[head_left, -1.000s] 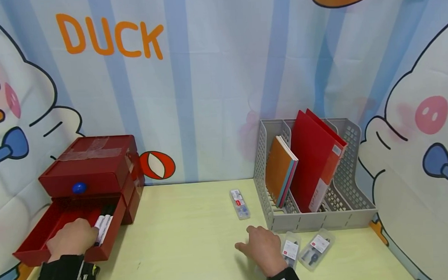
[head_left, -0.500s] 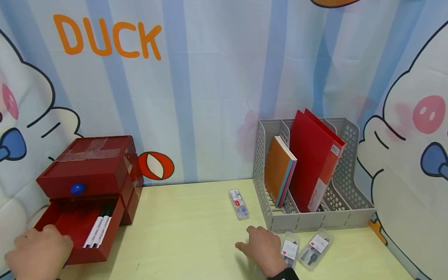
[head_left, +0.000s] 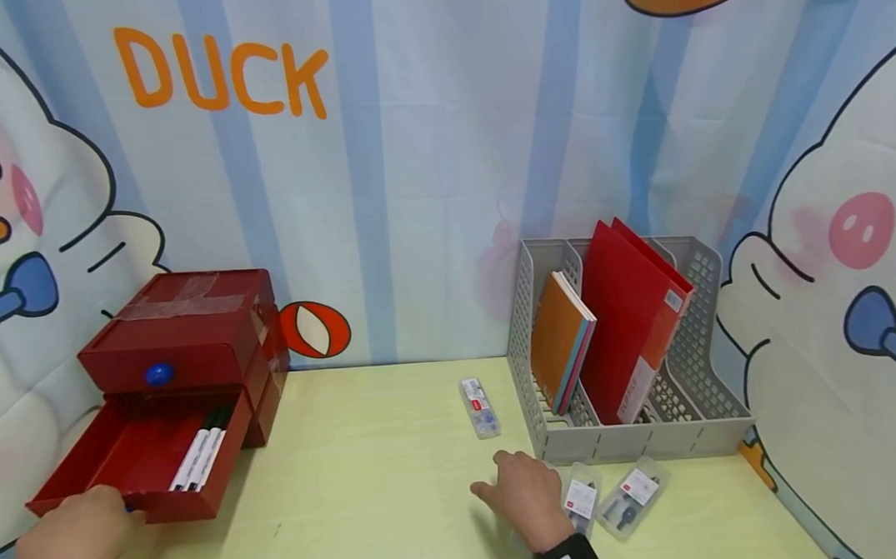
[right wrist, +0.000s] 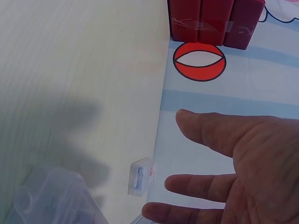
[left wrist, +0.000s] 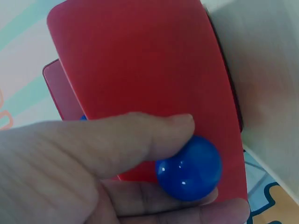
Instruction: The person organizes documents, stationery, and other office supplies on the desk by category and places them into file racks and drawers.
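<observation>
In the head view my left hand [head_left: 76, 533] is at the front of the pulled-out red drawer [head_left: 132, 439]. The left wrist view shows its thumb and fingers around the blue knob [left wrist: 194, 170] on the red drawer front [left wrist: 145, 70]. White markers [head_left: 198, 461] with dark caps lie along the drawer's right side. My right hand [head_left: 525, 497] hovers with its fingers spread, holding nothing. Close to its right is a clear plastic case [head_left: 580, 499] with a white label, partly hidden by the hand. Another clear case [head_left: 630, 501] lies tilted beside that one.
The red drawer box [head_left: 175, 325] has a second blue knob [head_left: 159, 375] above the pulled-out drawer. A small clear case [head_left: 479, 407] lies mid-table. At the back right, a grey file rack [head_left: 650, 439] holds notebooks [head_left: 559, 341] and a red folder [head_left: 622, 322].
My left hand has moved from inside the drawer, beside the markers, down and left to the knob at its front. The markers are uncovered now. My right hand has stayed in place.
</observation>
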The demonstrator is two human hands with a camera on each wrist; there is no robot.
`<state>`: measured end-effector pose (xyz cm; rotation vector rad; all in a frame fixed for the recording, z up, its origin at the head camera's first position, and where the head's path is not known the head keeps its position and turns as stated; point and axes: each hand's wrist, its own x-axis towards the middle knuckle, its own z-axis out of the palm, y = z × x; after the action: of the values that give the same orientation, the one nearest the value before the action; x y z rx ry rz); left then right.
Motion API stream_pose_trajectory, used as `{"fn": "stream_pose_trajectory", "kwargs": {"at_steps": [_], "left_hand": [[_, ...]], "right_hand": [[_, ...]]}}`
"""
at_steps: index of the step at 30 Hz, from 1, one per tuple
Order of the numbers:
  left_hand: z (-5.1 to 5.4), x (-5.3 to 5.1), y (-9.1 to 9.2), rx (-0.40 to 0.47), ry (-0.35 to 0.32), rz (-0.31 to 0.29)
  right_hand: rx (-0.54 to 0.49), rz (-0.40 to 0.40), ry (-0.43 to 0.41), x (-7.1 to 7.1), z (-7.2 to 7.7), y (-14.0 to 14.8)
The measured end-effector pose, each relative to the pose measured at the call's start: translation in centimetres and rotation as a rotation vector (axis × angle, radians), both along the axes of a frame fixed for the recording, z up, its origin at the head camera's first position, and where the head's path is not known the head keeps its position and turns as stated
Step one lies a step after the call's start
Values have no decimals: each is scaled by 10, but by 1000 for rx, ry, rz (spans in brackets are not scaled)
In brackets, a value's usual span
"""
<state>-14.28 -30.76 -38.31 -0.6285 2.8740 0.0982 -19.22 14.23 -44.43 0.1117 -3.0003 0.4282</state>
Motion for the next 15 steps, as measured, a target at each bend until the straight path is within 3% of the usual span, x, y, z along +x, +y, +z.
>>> {"fn": "stream_pose_trajectory", "kwargs": {"at_steps": [9,15], "left_hand": [[4,-14,5,1,42,13],[6,-34,-2,65,71,-45]], "right_hand": [[-15,-1,-17,1,-1,0],[-13,-2,-34,0,-2,0]]}}
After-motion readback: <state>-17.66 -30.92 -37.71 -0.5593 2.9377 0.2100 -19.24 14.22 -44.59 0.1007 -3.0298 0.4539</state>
